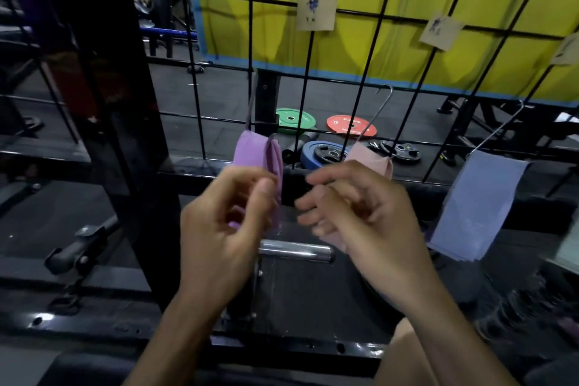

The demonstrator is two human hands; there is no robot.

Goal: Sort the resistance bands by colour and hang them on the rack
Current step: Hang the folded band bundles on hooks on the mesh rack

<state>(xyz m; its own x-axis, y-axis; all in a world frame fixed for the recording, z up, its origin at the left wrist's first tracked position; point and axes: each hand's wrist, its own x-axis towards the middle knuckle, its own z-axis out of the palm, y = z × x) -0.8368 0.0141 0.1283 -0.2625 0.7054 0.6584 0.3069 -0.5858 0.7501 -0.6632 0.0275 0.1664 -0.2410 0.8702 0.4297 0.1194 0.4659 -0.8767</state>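
Observation:
A black wire grid rack (313, 37) stands in front of me with paper labels clipped to it. A purple resistance band (250, 152) hangs from a hook on the left of the rack. My left hand (225, 229) pinches the lower part of this purple band between thumb and fingers. A pink band (369, 158) hangs on a wire hook further right, partly hidden behind my right hand (354, 213). That hand hovers with loosely curled fingers and holds nothing. A pale blue band (479, 204) hangs at the far right.
Paper labels (315, 12) mark the rack's columns. Green (294, 121), red (351, 125) and blue (322, 152) weight plates lie on the floor behind the rack. A chrome bar end (296, 250) sticks out below my hands. Black gym frames stand at the left.

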